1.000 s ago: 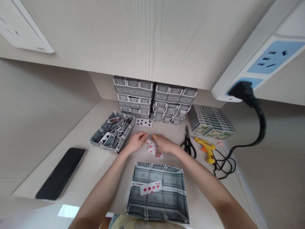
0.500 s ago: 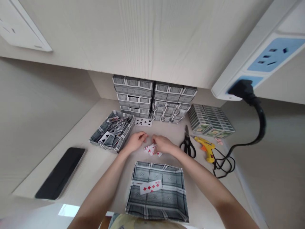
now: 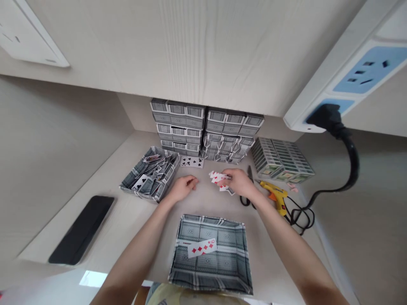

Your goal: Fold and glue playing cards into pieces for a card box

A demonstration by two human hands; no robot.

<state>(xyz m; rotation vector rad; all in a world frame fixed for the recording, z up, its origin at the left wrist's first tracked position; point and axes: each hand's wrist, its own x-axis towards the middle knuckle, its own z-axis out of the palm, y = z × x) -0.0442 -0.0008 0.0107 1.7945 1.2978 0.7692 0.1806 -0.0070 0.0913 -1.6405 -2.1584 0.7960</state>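
Note:
My right hand (image 3: pixel 237 180) is closed on several red-suited playing cards (image 3: pixel 216 177), which fan out past the fingertips over the table. One of them tilts down below the fingers. My left hand (image 3: pixel 184 187) rests on the table with its fingers curled together, and no object shows in it. It lies just right of a card-covered tray (image 3: pixel 125 186) full of loose cards and cut pieces. Nearer my body stands a second card-covered tray (image 3: pixel 229 254), with diamond cards (image 3: pixel 202 248) on its bottom.
Card-covered boxes (image 3: pixel 178 123) are stacked at the back, with a clubs card (image 3: pixel 192 162) in front. To the right are scissors (image 3: pixel 244 200) partly under my right hand, a yellow glue gun (image 3: pixel 275 194) and packed decks (image 3: pixel 281 159). A black phone (image 3: pixel 82 231) lies left; a power strip (image 3: pixel 318 101) hangs above.
My right hand has lifted the red cards off the table and moved right with them, now covering part of the scissors. The left hand has stayed nearly in place.

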